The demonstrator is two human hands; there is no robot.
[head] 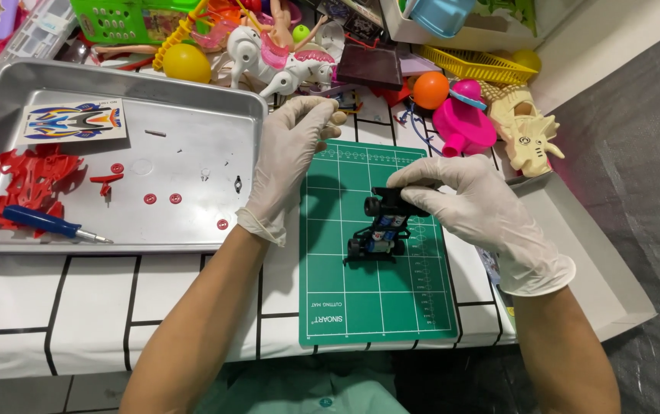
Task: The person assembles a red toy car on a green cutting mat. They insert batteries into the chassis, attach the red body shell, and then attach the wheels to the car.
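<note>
My right hand (468,207), in a white glove, grips a small black toy car chassis (382,226) with black wheels, standing it on the green cutting mat (376,299). My left hand (288,153), also gloved, hovers above the mat's far left corner beside the metal tray (192,107). Its fingertips are pinched together near a small tan piece (338,118); I cannot tell whether they hold it.
The tray holds a red plastic parts frame (27,180), a blue-handled screwdriver (42,224), a sticker sheet (73,121), small red discs (163,198) and tiny screws. Behind lie a yellow ball (187,63), a white toy horse (280,65), an orange ball (430,89), a pink toy (464,123) and a cream dinosaur (529,134).
</note>
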